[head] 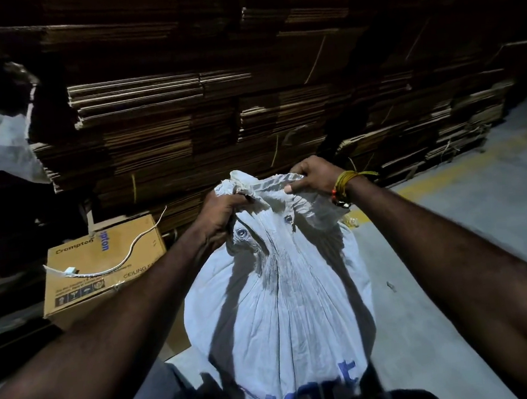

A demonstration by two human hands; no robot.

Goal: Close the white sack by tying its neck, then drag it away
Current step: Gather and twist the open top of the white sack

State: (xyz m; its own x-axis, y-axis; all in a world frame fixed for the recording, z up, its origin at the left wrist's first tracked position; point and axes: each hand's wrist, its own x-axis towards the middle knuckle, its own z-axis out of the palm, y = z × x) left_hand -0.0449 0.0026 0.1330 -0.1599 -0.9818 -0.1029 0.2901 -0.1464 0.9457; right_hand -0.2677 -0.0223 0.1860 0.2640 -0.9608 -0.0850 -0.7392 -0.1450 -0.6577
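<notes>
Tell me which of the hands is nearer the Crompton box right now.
Left. The left hand grips the white sack at its neck on the side facing the Crompton box; the right hand holds the neck's far side, away from the box.

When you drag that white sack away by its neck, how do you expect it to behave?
The white sack bulges full below the neck, so probably heavy. Its cloth pleats where the left hand and right hand grip it, so likely floppy. On the smooth floor it should slide, not roll.
</notes>
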